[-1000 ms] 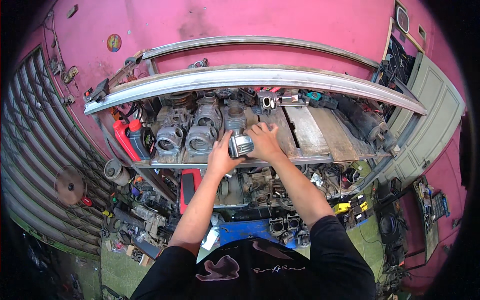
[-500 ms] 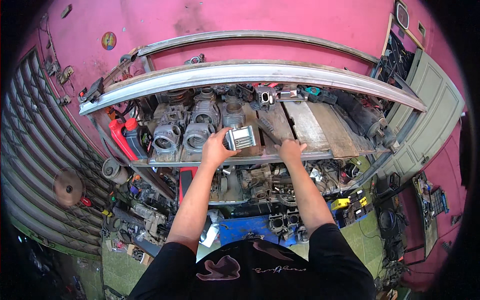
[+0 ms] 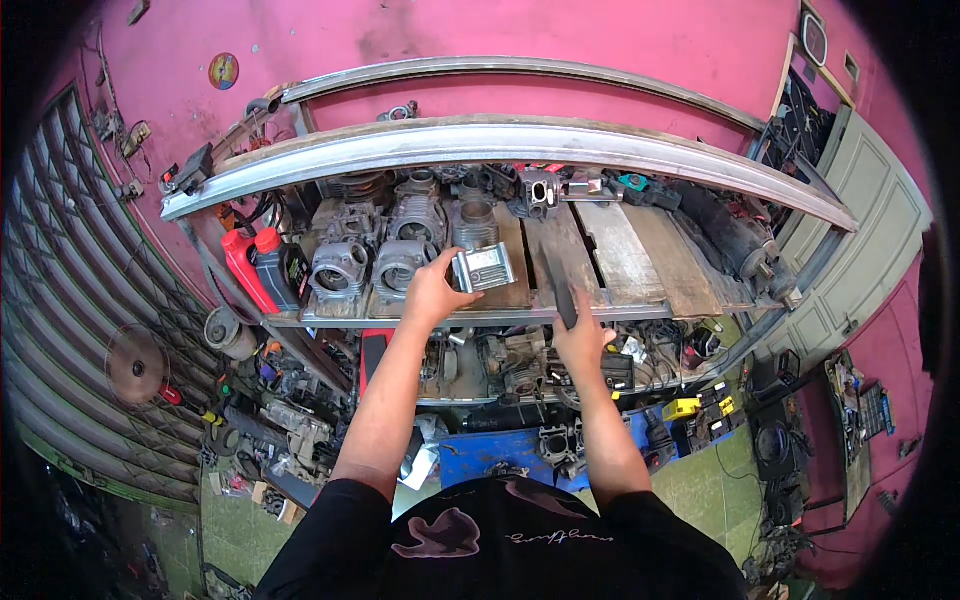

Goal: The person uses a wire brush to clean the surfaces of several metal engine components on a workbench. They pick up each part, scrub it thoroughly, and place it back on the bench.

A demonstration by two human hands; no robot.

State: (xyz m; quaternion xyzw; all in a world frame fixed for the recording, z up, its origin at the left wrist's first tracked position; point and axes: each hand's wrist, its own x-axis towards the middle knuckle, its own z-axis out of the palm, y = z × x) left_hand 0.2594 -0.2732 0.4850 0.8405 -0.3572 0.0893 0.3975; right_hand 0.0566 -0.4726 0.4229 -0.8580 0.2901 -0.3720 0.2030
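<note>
My left hand (image 3: 433,293) grips a small silver finned engine part (image 3: 484,268) and holds it over the wooden shelf (image 3: 620,262), just right of several grey engine cylinders (image 3: 400,262). My right hand (image 3: 582,337) rests at the shelf's front metal edge with its fingers on a dark flat bar (image 3: 560,280) that lies across the planks; I cannot tell whether it grips the bar. Both forearms reach up from the lower edge.
Red and black oil bottles (image 3: 262,270) stand at the shelf's left end. More engine parts (image 3: 540,190) line the back of the shelf. A lower shelf holds cluttered parts (image 3: 505,365). A curved metal rail (image 3: 500,140) runs above, against a pink wall. A blue box (image 3: 490,455) sits below.
My right hand let go of the silver part and dropped to the shelf's front edge by the dark bar. My left hand keeps the part and has shifted slightly.
</note>
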